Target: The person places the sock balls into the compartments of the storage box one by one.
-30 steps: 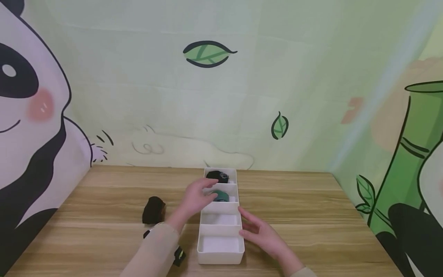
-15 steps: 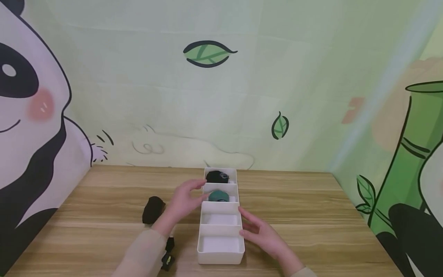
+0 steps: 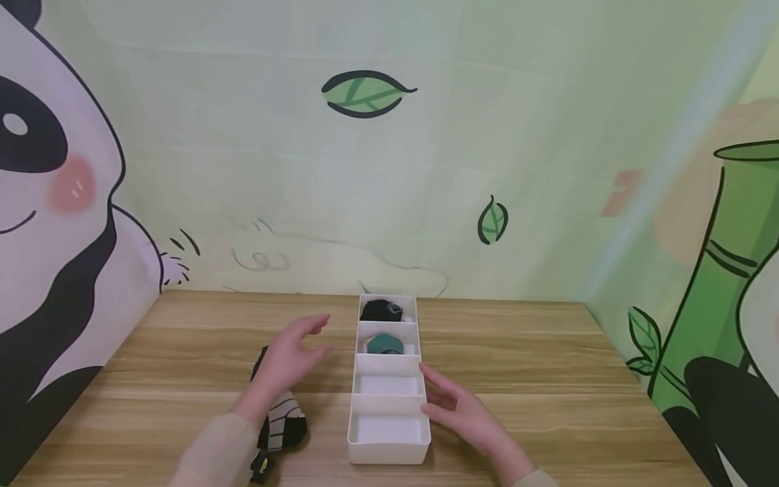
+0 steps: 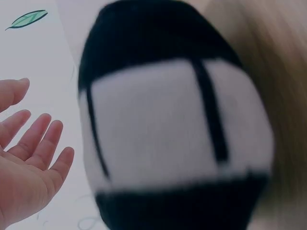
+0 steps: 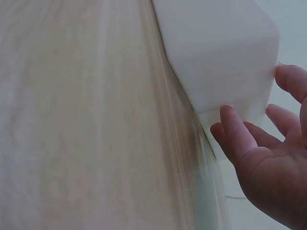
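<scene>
My left hand [image 3: 286, 358] hovers over the table left of the box, fingers spread and holding nothing; the left wrist view shows its bare palm [image 4: 26, 177]. Below it lies a folded black-and-white striped sock [image 3: 285, 421], large and blurred in the left wrist view. A dark rolled sock [image 3: 260, 360] is mostly hidden behind the hand. My right hand [image 3: 467, 418] touches the right side of the white divided box [image 3: 389, 455], fingertips [image 5: 229, 115] against its wall. A black rolled sock [image 3: 381, 310] sits in the farthest compartment, and a green one [image 3: 385, 344] in the second.
A small dark item with a yellow mark [image 3: 262, 465] lies near the table's front left. The wooden table [image 3: 535, 365] ends at a printed backdrop [image 3: 426, 169] behind the box.
My left hand has drawn back leftward from the second compartment, uncovering the green sock there. The striped sock has come into view beneath the forearm. My right hand stays at the box.
</scene>
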Demonstrator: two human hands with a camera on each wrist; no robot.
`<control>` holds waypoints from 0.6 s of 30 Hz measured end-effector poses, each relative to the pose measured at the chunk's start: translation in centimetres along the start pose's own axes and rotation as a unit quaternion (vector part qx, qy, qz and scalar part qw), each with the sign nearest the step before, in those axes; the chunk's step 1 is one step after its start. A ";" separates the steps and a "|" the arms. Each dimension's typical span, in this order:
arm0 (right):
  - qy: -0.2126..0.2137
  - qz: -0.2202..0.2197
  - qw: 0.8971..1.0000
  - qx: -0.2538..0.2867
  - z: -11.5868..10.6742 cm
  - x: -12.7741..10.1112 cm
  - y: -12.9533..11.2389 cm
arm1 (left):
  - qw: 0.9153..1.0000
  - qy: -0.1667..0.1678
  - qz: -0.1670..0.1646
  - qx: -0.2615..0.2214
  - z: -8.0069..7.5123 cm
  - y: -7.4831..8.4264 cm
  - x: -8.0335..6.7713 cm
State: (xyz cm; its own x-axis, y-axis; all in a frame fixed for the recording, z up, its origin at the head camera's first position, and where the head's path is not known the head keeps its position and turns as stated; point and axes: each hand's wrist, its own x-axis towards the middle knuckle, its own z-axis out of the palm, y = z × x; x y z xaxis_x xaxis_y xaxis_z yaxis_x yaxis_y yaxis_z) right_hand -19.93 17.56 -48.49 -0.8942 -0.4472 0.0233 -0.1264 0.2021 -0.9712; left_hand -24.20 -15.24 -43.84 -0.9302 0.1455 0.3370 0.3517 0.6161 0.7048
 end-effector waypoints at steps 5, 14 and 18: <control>0.000 0.000 1.000 -0.001 -0.1 0.0 0.1 | 1.000 0.011 0.005 -0.010 -0.4 -1.1 -0.3; 0.004 0.008 1.000 -0.001 -0.1 0.0 0.1 | 1.000 0.027 0.011 -0.001 -1.8 -2.6 -1.2; 0.004 0.008 1.000 -0.003 -0.1 0.0 0.1 | 0.999 0.029 0.011 0.015 -2.4 -3.2 -1.5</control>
State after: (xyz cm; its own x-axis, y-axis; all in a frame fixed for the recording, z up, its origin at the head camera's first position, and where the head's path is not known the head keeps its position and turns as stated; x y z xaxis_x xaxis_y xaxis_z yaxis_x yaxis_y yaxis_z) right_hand -19.93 17.68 -48.56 -0.8997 -0.4364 0.0106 -0.1152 0.2138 -0.9701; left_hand -23.67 -19.26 -45.12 -0.9145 0.1150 0.3879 0.3677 0.6363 0.6782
